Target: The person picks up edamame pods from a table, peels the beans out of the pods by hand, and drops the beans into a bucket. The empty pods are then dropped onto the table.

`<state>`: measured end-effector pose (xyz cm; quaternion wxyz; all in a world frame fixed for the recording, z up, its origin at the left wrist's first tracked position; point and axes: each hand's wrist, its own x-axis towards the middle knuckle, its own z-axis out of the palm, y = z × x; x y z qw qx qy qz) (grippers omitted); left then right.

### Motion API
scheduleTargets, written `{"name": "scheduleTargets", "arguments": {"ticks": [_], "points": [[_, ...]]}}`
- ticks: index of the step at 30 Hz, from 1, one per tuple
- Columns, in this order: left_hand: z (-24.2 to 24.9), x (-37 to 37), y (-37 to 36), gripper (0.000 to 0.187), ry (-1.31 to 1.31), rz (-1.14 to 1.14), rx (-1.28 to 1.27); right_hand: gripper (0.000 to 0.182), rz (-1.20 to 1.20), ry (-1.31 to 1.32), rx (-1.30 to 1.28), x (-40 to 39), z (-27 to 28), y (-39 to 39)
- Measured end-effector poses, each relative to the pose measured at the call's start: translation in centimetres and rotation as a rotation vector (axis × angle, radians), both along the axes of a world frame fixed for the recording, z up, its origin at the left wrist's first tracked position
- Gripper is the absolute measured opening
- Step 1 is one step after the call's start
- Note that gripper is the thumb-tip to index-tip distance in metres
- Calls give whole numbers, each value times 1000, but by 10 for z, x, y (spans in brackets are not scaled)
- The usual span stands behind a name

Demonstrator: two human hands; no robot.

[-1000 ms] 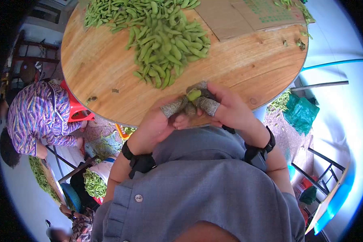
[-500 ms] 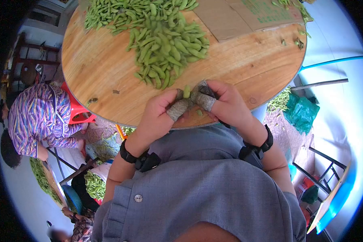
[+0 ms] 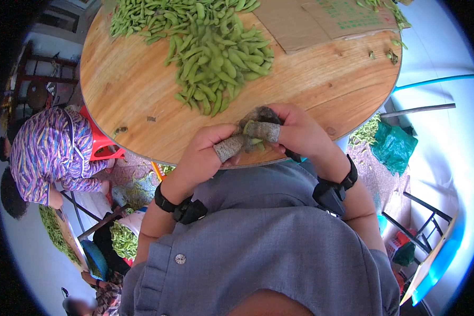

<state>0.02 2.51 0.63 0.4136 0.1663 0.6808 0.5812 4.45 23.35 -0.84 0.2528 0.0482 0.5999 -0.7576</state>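
My left hand (image 3: 205,150) and my right hand (image 3: 299,129) meet over the near edge of a round wooden table (image 3: 137,100), fingers closed in a pinch. Grey cloth wraps cover the thumbs and some fingers. A green soybean pod (image 3: 255,141) shows partly between the two hands; the fingers cover the rest of it. Just beyond my hands lies a large heap of green soybean pods (image 3: 210,60), spread toward the table's far side. Both wrists carry black straps with small devices.
Flattened cardboard (image 3: 295,26) covers the table's far right. At left a person in a patterned top (image 3: 47,152) bends beside a red stool (image 3: 104,145). A green plastic bag (image 3: 396,147) rests on the floor at right, near scattered pods. Another person's hand and sleeve show at lower left.
The pod that stood up between my fingertips is now mostly covered. My right thumb has swung left and down over it, and the hands are closer together.
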Motion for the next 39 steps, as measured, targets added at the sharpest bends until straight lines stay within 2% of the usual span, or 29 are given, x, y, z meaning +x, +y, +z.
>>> {"name": "scheduleTargets", "arguments": {"ticks": [1,3,8,10,14,16,17,19,20,21,22,24,26,28,30,31,32,33,34,35,36,38,39], "points": [[-3,0,1,13,-68,15,-16,19,-4,-1,0,1,-7,-2],[-5,2,3,13,-119,63,-28,21,-170,359,187,6,-25,-11],[-23,0,0,12,-227,119,2,20,-122,348,205,9,-28,-9],[-34,1,-1,12,-845,167,542,19,-95,376,231,10,-30,-9],[-27,3,2,13,-817,266,448,21,-55,404,375,13,-17,-7],[-16,8,8,12,-392,445,120,22,-18,380,415,14,-13,-6],[-15,6,6,12,-392,446,121,22,-11,317,369,14,-12,-6],[-14,-1,-4,11,-166,170,-40,22,3,257,325,12,-9,-5],[-12,-1,-9,11,-167,175,-40,21,63,348,471,11,-8,-5],[-11,-2,-13,11,-2,121,-84,20,124,438,617,11,-7,-6],[-10,-1,-17,10,164,66,-127,20,128,439,616,11,-11,-8],[-12,2,-30,11,101,137,-123,20,117,860,814,12,-21,-14],[-12,8,-46,12,35,210,-118,20,158,851,879,13,-17,-17],[-11,15,-68,15,-72,536,-52,20,200,840,946,19,-9,-21],[-26,11,-116,18,-36,568,8,19,309,763,983,27,3,-20],[-19,16,-128,18,13,650,-79,19,313,767,986,29,4,-20],[-13,21,-140,19,63,732,-167,19,347,744,847,31,5,-18],[-12,22,-161,19,64,735,-162,19,379,718,708,31,5,-17],[-12,20,-186,20,129,563,-304,19,381,722,713,27,5,-15],[-13,21,-201,21,193,387,-442,20,184,735,849,20,5,-11],[-15,25,-207,21,195,390,-438,20,-18,743,979,11,3,-7],[-19,31,-214,25,616,190,-876,19,-294,721,1088,-17,-3,3],[-8,32,-204,27,604,175,-1024,19,-292,726,1087,-29,-8,6]]}}
